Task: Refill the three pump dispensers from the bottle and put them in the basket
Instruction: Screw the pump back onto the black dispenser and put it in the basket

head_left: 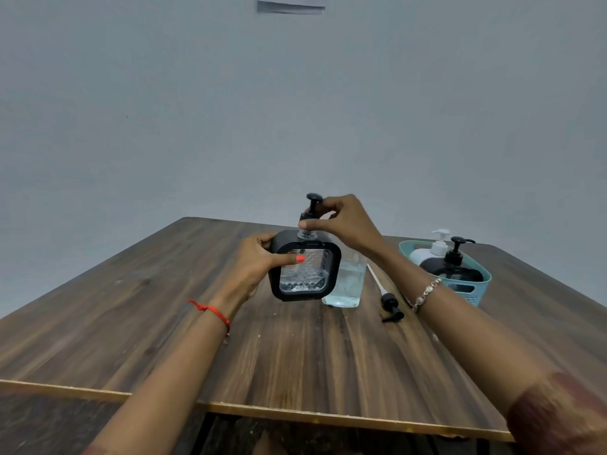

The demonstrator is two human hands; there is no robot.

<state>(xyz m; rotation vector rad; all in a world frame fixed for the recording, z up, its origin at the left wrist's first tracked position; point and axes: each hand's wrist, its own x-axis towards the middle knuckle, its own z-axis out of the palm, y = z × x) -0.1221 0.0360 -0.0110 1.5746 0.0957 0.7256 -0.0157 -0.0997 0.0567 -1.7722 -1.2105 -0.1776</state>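
Observation:
A square black dispenser [303, 284] with a clear diamond-patterned window is lifted above the table. My left hand [262, 261] grips its left side. My right hand [341, 221] pinches the collar of its black pump head [313, 205] at the neck. Behind the dispenser stands the clear bottle [348, 284] with clear liquid and no cap. A loose black pump [389, 307] with a white tube lies on the table to its right. At the right, the teal basket [473, 290] holds a white pump dispenser [433, 249] and a black pump dispenser [455, 267].
The wooden table [295, 349] has its front edge close to me and its far edge against a plain grey wall. The basket sits near the table's right edge.

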